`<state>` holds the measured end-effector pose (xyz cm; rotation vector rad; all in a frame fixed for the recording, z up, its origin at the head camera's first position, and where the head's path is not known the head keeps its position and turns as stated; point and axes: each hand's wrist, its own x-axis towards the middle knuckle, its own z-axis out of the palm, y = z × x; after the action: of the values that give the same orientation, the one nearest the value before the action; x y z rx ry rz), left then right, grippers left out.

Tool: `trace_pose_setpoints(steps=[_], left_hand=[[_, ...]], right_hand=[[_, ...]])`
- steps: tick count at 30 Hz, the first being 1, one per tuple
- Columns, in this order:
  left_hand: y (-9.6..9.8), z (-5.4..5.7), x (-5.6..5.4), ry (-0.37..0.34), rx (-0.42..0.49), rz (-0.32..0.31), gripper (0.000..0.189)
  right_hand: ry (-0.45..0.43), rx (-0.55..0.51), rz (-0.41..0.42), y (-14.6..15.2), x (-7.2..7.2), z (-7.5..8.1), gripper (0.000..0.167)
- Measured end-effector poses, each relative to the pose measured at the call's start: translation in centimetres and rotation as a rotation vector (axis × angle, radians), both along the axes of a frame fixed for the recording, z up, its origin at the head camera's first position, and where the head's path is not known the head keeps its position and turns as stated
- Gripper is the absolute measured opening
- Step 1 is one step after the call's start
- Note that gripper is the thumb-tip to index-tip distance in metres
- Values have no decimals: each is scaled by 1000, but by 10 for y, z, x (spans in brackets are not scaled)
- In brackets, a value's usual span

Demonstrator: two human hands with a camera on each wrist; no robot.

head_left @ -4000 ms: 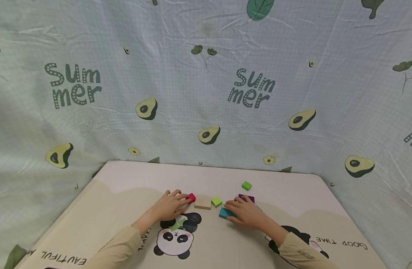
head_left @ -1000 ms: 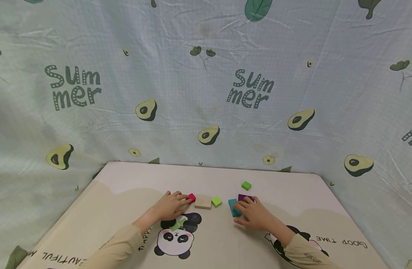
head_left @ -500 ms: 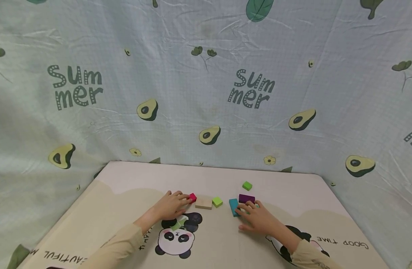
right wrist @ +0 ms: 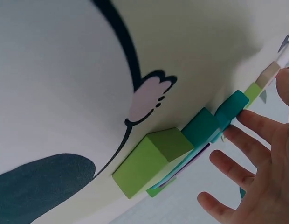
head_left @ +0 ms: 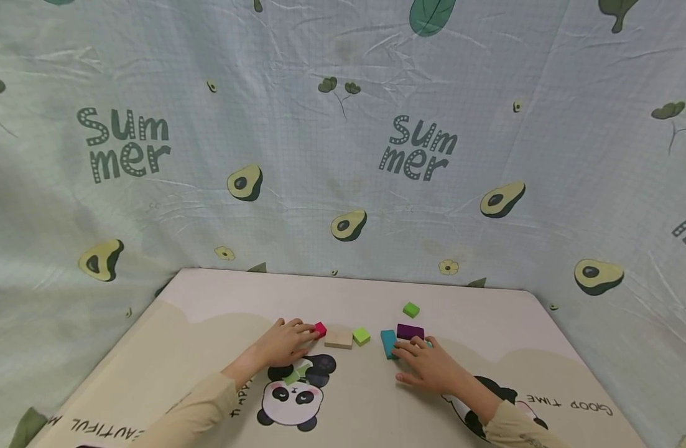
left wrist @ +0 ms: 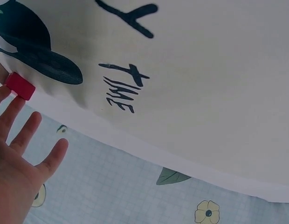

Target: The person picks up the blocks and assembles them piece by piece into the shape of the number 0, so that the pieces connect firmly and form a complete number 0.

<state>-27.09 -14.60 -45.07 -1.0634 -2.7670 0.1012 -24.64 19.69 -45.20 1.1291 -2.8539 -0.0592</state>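
Observation:
My left hand (head_left: 285,343) lies on the table at the left, its fingertips touching a small red block (head_left: 320,330). In the left wrist view, the fingers are spread and one tip meets the red block (left wrist: 20,86). To the right, my right hand (head_left: 428,366) has a fingertip against a teal block (head_left: 389,345), fingers extended in the right wrist view. A purple block (head_left: 410,331) lies just beyond that hand. Mostly hidden by the hand from the head view, a second teal block (right wrist: 200,127) and a green block (right wrist: 154,161) show in the right wrist view.
Between the hands sit a plain wooden block (head_left: 338,339) and a lime green block (head_left: 361,336). Another green block (head_left: 411,310) is farther back. The printed table (head_left: 236,298) meets a hanging patterned cloth (head_left: 298,137) behind.
Since four seconds ago, the teal block has been turned so its length points away, and my right hand has shifted right, uncovering more of the purple block. My left hand stays put.

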Motion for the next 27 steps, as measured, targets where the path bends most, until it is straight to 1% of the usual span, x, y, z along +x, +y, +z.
trace_pose_setpoints(steps=[8,14,18,23,27], left_hand=[[-1,-2,0,7,-11,5,40],[0,-1,-1,23,-20,-4,40],[0,0,-1,38,-35,-14,40],[0,1,-2,44,-46,-20,40],[0,1,-1,35,-49,-22,40]], right_hand=[[-9,-47,-8,-8,-12,1,48],[31,-24,-36,-14,-23,1,49],[39,-10,-55,-19,-31,-1,49],[57,-3,-42,-21,-39,-1,48],[52,-16,-22,-23,-44,-1,47]])
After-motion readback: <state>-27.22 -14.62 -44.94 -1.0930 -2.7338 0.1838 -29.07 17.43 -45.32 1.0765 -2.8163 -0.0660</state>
